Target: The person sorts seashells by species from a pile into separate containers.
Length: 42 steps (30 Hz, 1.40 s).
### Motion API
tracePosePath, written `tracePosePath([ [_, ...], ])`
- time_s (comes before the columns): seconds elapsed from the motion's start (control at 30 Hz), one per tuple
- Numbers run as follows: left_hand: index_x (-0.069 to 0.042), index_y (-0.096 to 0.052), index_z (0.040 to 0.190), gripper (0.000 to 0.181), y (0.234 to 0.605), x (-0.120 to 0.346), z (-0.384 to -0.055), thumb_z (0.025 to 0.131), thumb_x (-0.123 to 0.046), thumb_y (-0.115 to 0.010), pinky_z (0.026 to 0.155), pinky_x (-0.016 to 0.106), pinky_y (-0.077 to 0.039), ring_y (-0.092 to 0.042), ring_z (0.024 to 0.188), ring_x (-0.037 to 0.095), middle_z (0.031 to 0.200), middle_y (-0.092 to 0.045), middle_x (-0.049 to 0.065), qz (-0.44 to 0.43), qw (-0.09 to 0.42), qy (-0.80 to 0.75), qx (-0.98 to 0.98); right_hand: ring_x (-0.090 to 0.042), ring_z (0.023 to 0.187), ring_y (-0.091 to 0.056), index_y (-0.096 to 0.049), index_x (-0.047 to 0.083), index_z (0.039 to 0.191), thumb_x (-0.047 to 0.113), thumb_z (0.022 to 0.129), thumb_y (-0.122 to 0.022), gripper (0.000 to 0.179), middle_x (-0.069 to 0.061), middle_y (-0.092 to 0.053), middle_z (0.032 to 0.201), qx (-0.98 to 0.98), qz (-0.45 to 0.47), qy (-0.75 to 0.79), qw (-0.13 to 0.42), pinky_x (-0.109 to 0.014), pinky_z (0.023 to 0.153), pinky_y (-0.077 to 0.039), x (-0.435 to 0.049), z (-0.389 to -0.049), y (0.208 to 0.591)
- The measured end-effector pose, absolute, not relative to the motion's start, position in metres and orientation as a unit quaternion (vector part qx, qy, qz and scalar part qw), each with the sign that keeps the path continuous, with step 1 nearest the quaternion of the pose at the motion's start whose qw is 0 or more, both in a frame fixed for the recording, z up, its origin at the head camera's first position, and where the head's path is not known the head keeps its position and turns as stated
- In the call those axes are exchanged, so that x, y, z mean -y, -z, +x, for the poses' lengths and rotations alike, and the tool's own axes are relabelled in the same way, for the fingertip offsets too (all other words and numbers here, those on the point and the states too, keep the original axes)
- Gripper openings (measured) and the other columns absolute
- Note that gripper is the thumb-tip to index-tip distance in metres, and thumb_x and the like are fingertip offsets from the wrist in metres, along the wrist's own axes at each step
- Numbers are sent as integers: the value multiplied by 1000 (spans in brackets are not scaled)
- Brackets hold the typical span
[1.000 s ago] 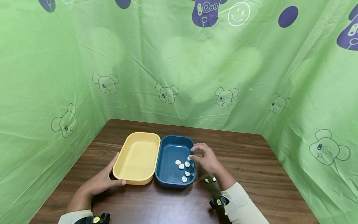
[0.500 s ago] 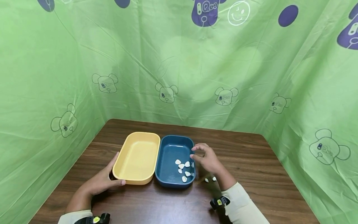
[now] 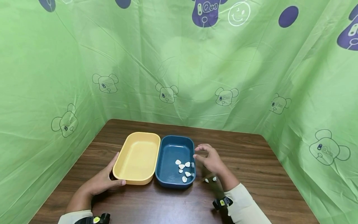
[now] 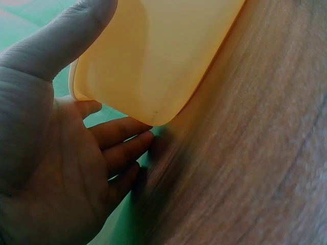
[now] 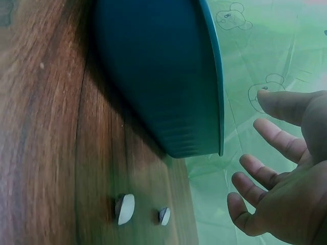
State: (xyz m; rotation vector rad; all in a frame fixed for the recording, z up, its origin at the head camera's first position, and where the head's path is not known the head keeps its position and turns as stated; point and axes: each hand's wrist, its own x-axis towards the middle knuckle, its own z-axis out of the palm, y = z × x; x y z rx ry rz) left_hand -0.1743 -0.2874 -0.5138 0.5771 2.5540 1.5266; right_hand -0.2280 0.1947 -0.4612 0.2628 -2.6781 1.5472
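My left hand (image 3: 102, 179) holds the near left corner of a yellow plastic tub (image 3: 137, 158). Its thumb lies along the front wall and the other fingers along the left side; the left wrist view shows fingertips at the wall (image 4: 153, 66). Beside it stands a dark blue tub (image 3: 170, 152) with several small white, shell-like pieces (image 3: 181, 166) inside, mostly toward the near right. Just outside its right rim hovers my right hand (image 3: 211, 158), thumb and fingers spread and holding nothing. Below this hand two similar white pieces (image 5: 125, 209) lie on the table.
Both tubs stand side by side on a brown wood-grain table (image 3: 246, 168). Green printed cloth (image 3: 179, 62) hangs behind the table and on both sides. A black camera band (image 3: 222, 203) is on the right wrist.
A white piece dropped from my right fingertips into the blue tub, beside the others. The right hand then moved right, off the rim. My left hand has stayed put.
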Motion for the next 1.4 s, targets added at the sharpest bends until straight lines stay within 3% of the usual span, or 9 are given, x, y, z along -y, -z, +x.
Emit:
tracePosePath([
  [0.17, -16, 9, 177, 131, 514, 287, -174, 88, -16, -88, 105, -4, -17, -17, 157, 63, 180, -6, 35, 189, 56, -503, -841, -38, 134, -59, -75, -4, 119, 10, 95, -84, 28, -19, -66, 139, 857, 83, -509, 16, -35, 86, -57, -200, -228, 464],
  [0.33, -17, 9, 177, 132, 514, 288, -174, 88, -16, -89, 104, -4, -17, -17, 158, 62, 179, -7, 35, 187, 57, -503, -842, -36, 132, -60, -76, -1, 114, 8, 94, -85, 24, -18, -70, 132, 864, 86, -495, 30, -51, 111, -49, -207, -227, 469],
  [0.4, -17, 9, 177, 132, 514, 288, -174, 88, -16, -89, 104, -4, -17, -18, 158, 62, 179, -7, 35, 187, 57, -503, -842, -36, 132, -61, -77, 0, 113, 9, 93, -85, 23, -18, -71, 130, 865, 84, -493, 31, -54, 115, -45, -210, -227, 471],
  [0.6, -17, 9, 177, 132, 514, 288, -174, 88, -16, -88, 105, -4, -18, -17, 158, 62, 179, -7, 36, 190, 56, -504, -841, -34, 132, -61, -77, 3, 113, 12, 94, -85, 22, -16, -71, 130, 869, 70, -490, 23, -51, 111, -48, -218, -227, 478],
  [0.9, -17, 9, 177, 131, 515, 288, -175, 89, -17, -88, 105, -3, -18, -17, 159, 61, 180, -6, 35, 186, 59, -499, -844, -39, 139, -57, -74, -4, 119, 12, 96, -84, 30, -19, -68, 133, 867, 49, -496, 11, -64, 118, -44, -227, -225, 487],
  [1.4, -18, 8, 177, 131, 515, 288, -175, 89, -17, -88, 106, -2, -18, -17, 159, 61, 180, -5, 34, 189, 59, -501, -843, -41, 132, -64, -73, -5, 119, 10, 96, -83, 30, -19, -68, 129, 870, 19, -492, 10, -58, 113, -49, -235, -227, 502],
])
